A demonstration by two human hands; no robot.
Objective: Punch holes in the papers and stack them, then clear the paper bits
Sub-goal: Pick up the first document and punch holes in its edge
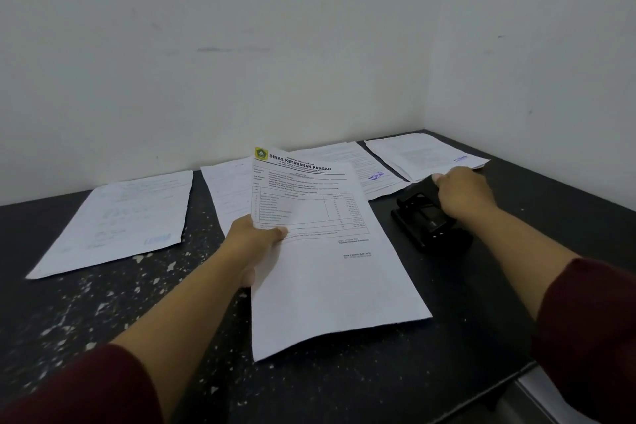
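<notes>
Black speckled surface: the tabletop (113, 303), dark stone or laminate flecked with white, meets a pale wall at the far side and right.
Held sheet: a white printed page (320, 251) headed "DINAS KETAHANAN PANGAN", with a yellow-green crest at its top left; it is raised off the table at centre, probably the next page for punching.
Left hand: the left hand (253, 239) pinches the held sheet at its left edge, thumb on top, keeping the page taut and readable.
Right hand: the right hand (461, 193) reaches to the hole punch, fingers curled over its far end; whether it grips or merely rests cannot be told.
Hole punch: a black hole punch (428, 220) sits on the table, right of the held sheet and near it.
Left sheet: a sheet (117, 220) lies flat at the left, faint print, blue stamp unreadable.
Far sheets: one sheet (227, 189) lies behind the held page; another (364, 165) carries a blue stamp reading "LUNAS"; a far-right pile (423, 155) shows a similar stamp, blurred.
Layout: papers lie spread apart, seemingly awaiting punching in turn.
</notes>
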